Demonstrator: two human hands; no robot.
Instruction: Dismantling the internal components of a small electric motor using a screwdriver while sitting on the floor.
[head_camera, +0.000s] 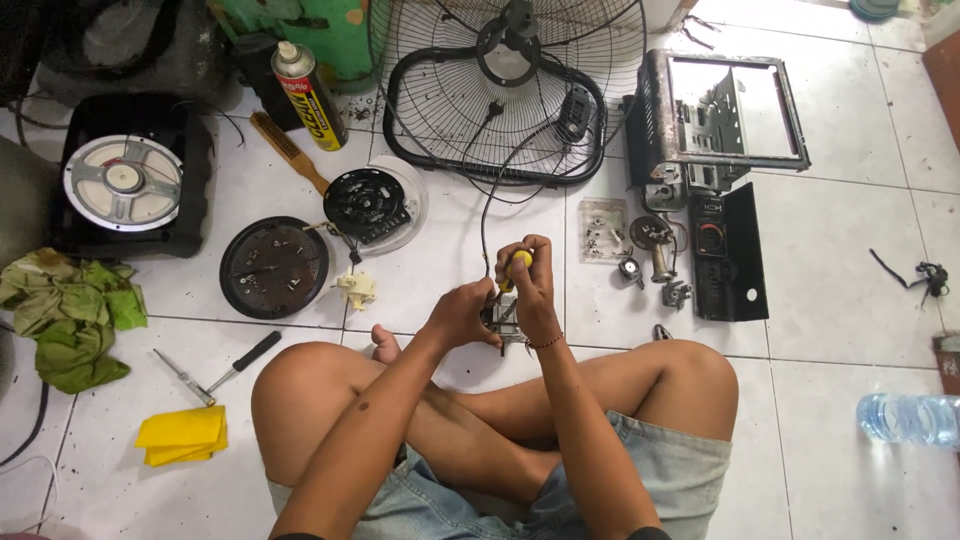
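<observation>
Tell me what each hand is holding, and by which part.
Right hand holds a screwdriver by its yellow handle. Left hand grips a small metal part by its side; which part exactly cannot be told.

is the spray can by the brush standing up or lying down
Standing, as far as the view shows: the spray can shows its white nozzle top toward the camera, beside the wooden brush.

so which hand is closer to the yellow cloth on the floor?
Left. The left hand grips the small metal part, on the side toward the yellow cloth; the right hand, holding the yellow-handled screwdriver, is farther away.
</observation>
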